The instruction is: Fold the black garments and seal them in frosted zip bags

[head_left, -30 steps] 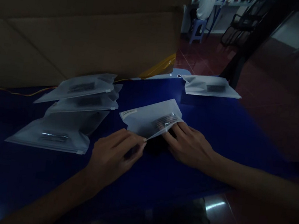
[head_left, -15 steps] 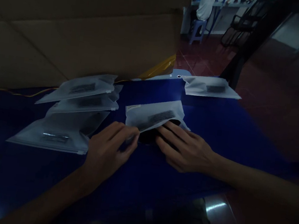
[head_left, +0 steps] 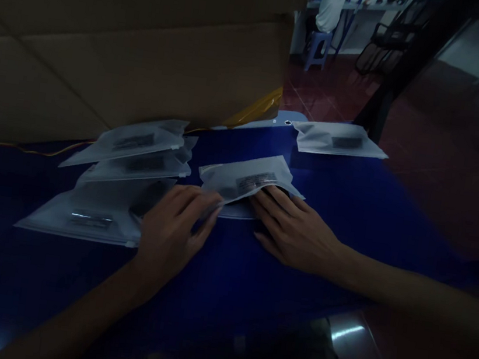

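Note:
A frosted plastic bag (head_left: 243, 181) with a dark item inside lies tilted at the middle of the blue table (head_left: 349, 217). My left hand (head_left: 173, 232) pinches the bag's near left edge, fingers closed on it. My right hand (head_left: 294, 231) has its fingers pushed into the bag's open right side, touching something dark within. The bag's near edge is lifted off the table.
A pile of similar frosted bags (head_left: 124, 182) lies to the left. One more bag (head_left: 337, 139) sits at the table's far right corner. A large cardboard box (head_left: 129, 41) with yellow tape stands behind. A seated person (head_left: 331, 3) is far off by a blue stool.
The bag has dropped flatter and moved away from me. My left hand slid forward along its edge, and my right hand's fingers have gone deeper under it.

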`<state>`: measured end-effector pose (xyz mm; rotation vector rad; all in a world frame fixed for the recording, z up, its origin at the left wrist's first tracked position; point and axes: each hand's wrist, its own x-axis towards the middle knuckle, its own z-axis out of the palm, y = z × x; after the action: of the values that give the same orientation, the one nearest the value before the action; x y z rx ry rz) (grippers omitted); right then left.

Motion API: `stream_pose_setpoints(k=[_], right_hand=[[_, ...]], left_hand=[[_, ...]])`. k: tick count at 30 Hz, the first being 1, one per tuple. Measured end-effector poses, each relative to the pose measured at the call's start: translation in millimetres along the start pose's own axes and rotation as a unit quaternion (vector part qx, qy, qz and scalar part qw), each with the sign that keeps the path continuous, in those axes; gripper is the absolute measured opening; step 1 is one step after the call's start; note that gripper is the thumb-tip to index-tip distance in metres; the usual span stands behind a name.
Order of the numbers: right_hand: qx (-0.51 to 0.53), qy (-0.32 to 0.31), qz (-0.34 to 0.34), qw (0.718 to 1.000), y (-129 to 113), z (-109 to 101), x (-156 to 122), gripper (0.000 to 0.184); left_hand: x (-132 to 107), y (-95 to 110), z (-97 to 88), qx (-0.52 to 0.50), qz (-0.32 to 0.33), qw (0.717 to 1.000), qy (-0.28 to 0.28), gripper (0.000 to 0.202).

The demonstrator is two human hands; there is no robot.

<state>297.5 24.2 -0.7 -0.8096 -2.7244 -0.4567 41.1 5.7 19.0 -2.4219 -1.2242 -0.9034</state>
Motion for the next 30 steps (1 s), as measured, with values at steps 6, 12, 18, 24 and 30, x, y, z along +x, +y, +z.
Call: stream_pose_setpoints(k=[6,12,18,24,30], right_hand=[[-0.065,0.097,0.029,0.993,0.5,0.0,-4.9,0.042],[-0.048,0.131,0.046,0.989,2.6,0.0,-4.9,0.04],[0.019,0.267,-0.102,0.958,-3.5,-3.5,-1.3,0.015],[0.031,0.304,-0.176,0.936,-9.2,-8.0,-0.1,0.006],[0.055,0.338,-0.166,0.925,-13.1,-1.2,-3.0,0.014]], left_hand=[[-5.6,-6.9,5.4,-0.03,0.043,0.996,-0.07,0.037],[-6.2,-8.3,4.7,-0.096,0.029,0.995,-0.012,0.02],[-9.2,-2.8,2.5,-0.168,0.059,0.982,-0.07,0.022],[-11.4,15.8,-0.3,-0.21,0.116,0.97,-0.05,0.026],[-10.3,27.1,-0.6,-0.233,0.1,0.966,-0.056,0.024]])
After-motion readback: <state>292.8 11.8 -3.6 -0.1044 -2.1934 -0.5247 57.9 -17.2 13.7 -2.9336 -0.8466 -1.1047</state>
